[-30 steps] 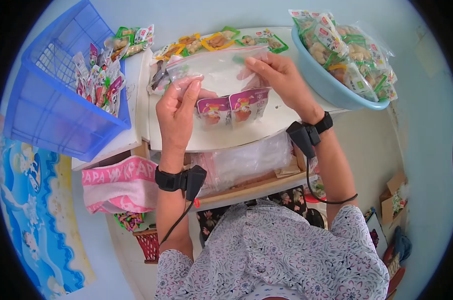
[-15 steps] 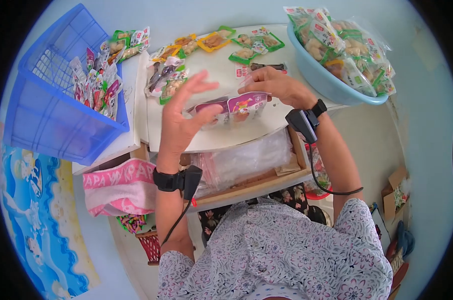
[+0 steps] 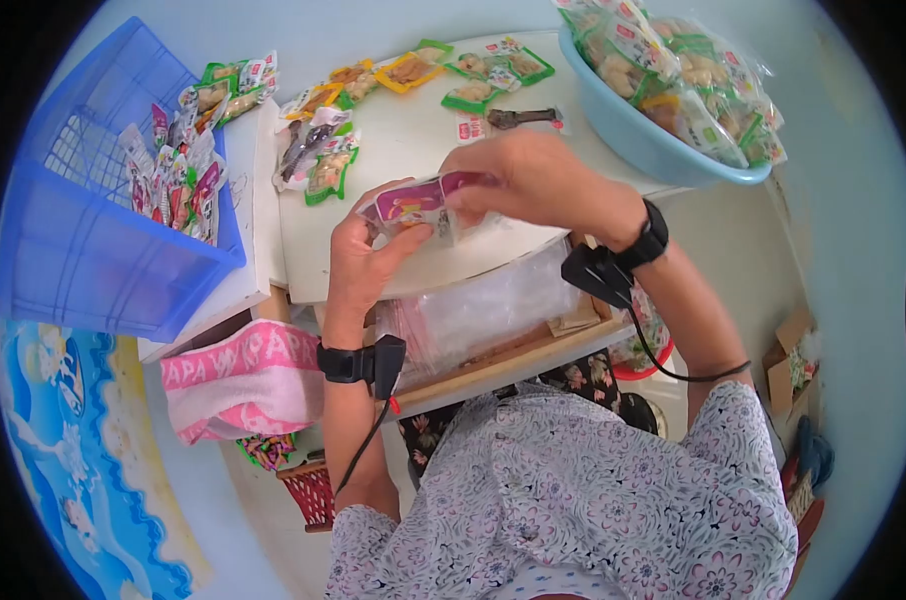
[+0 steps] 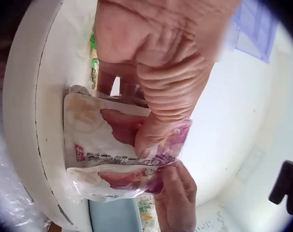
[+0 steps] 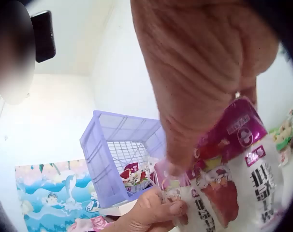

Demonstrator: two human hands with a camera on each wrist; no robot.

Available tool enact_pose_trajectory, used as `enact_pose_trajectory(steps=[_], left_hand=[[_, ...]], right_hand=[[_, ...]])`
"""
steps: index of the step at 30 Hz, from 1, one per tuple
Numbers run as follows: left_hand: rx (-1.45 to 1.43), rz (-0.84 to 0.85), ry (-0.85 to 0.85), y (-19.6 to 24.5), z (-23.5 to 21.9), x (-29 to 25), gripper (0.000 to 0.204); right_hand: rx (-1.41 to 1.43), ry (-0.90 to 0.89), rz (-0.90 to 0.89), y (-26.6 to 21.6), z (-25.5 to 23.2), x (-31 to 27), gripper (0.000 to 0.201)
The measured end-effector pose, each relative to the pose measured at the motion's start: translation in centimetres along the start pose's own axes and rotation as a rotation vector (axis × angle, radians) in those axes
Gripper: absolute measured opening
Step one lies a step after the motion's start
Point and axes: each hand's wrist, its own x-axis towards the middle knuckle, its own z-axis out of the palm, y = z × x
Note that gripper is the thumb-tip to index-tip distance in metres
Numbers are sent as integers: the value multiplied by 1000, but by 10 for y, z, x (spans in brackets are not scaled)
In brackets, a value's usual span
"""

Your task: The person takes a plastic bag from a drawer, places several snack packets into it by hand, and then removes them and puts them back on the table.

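Two purple-and-white snack packets (image 4: 115, 128) sit side by side in a clear plastic bag (image 4: 75, 191), close over the front of the white tabletop (image 3: 313, 255). My left hand (image 3: 363, 250) grips one of them from the left, its thumb flat on the printed front. From the other side, my right hand (image 3: 553, 185) pinches the purple upper end of the pair, thumb on the print in the right wrist view. In the head view the right hand covers much of the right packet.
A blue crate (image 3: 103, 265) holding small packets stands left; a light-blue basin (image 3: 663, 170) of snack packets stands right. Several green- and yellow-edged packets (image 3: 410, 70) and a dark-filled packet (image 3: 523, 118) lie toward the back. Below the tabletop, an open drawer (image 3: 513, 365) contains clear bags (image 3: 503, 295).
The bag's raised, spread top has come down around the packets. My left hand let go, lifted with spread fingers, then gripped the left packet. The right hand moved left over the purple tops.
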Motion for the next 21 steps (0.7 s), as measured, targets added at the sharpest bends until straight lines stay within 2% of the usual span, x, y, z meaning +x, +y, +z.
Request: enact_pose_trajectory(steps=[1,3,5,7,8,11,12,15,17,21], left_hand=[[19,7,17,-1,-1,-3,49],[48,15,39,-4,2,-8,46],[173,-140,40,-6,-4,-12,34],[215,-6,1,-7,-1,-15,39],[164,-8,-34,-6,1,-16,45],[116,-4,-37,-7,19,-28,62],[125,8,-16,-6,24,-30,67],[147,73,-106,9,40,-30,74],[174,85,-92,3,39,-30,66],[265,35,2,-2,36,-30,53]], right_hand=[[83,-133,93,3,0,1,17],[71,-83,-10,8,3,2,16],[25,-61,-26,8,4,-3,18],[-57,16,-58,9,2,-13,18],[-102,45,-72,10,-2,-23,19],[169,215,-64,13,-19,-59,18],[199,236,-28,8,-33,-75,19],[214,298,179,1,-73,-135,22],[297,341,429,-7,-99,-184,23],[220,346,754,-20,-137,-273,22]])
